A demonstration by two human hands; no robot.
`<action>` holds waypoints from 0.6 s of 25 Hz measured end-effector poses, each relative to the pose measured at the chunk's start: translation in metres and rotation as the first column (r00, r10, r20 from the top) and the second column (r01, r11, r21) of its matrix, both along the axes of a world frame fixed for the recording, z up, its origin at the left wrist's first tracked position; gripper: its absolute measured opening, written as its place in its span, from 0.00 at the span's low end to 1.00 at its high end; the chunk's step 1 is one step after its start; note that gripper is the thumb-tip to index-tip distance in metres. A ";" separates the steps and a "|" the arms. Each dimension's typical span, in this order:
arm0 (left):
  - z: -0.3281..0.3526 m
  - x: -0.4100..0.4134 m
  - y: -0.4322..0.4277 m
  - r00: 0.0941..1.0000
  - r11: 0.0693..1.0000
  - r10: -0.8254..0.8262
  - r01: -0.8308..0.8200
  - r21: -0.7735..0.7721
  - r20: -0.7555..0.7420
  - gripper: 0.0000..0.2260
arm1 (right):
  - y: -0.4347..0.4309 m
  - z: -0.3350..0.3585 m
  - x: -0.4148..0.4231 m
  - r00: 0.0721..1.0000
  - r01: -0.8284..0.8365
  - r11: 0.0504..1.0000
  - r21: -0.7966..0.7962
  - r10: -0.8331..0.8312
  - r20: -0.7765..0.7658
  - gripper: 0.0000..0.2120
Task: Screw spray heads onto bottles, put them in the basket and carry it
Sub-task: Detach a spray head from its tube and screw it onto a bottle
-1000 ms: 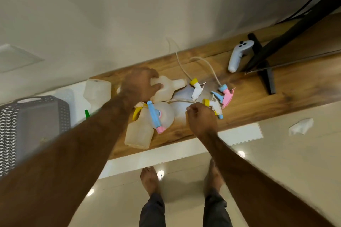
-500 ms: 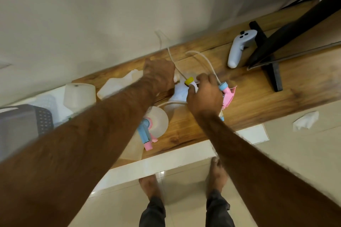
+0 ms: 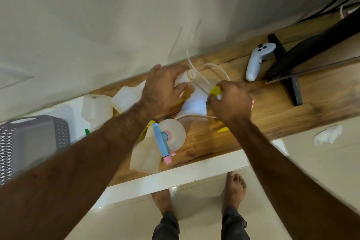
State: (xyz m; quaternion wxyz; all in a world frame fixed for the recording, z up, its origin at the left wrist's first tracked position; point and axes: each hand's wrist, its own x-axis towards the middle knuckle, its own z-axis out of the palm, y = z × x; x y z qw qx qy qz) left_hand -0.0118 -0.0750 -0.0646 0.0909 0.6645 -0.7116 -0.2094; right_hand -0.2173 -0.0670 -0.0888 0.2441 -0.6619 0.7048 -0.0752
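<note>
Early going: little is judged done. Near the front edge of the worktop (image 3: 272, 119) a round bottle (image 3: 176, 132) is seen fitted with a blue head (image 3: 160, 140), pink at nozzle and collar. Beside it a square bottle (image 3: 145, 157) carries a yellow head (image 3: 146, 128), half hidden by the arm. Two bare bottles (image 3: 126, 96) are left lying toward the left end.

By the back edge an open bottle (image 3: 190, 75) is gripped at the shoulder by the left hand (image 3: 163, 87), fingers curled round it and mouth uncovered. A spray head (image 3: 215, 90) with a yellow collar is pinched in the right hand (image 3: 229, 101), just beside that mouth. Its tube (image 3: 196, 79) is not yet threaded in, as far as can be told. The basket (image 3: 29, 138) is parked off the left end; its inside is not shown. So screwing, loading and carrying are all judged still to come.

The bottles are milky, translucent plastic, thin-walled by the look. The heads are hard, glossy and angular. The tube is fine, clear and springy, lying in loose curves. The basket is grey plastic lattice, and the worktop is varnished wood with strong grain.
</note>
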 end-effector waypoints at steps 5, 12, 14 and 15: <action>0.008 0.017 -0.002 0.999 0.992 0.047 -0.043 -0.121 0.028 0.19 | 0.021 0.068 -0.055 0.873 -0.080 0.962 0.261 -0.058 0.484 0.19; 0.017 0.022 0.002 0.989 0.979 0.033 -0.002 -0.204 0.145 0.19 | 0.029 0.116 -0.076 0.824 -0.304 0.866 0.397 0.030 0.566 0.10; 0.019 0.024 0.003 0.992 0.978 0.032 -0.006 -0.207 0.125 0.19 | 0.031 0.121 -0.079 0.781 -0.346 0.826 0.445 -0.008 0.624 0.09; 0.019 0.025 0.004 0.994 0.978 0.029 -0.006 -0.209 0.109 0.19 | 0.032 0.122 -0.082 0.737 -0.362 0.807 0.466 -0.057 0.673 0.12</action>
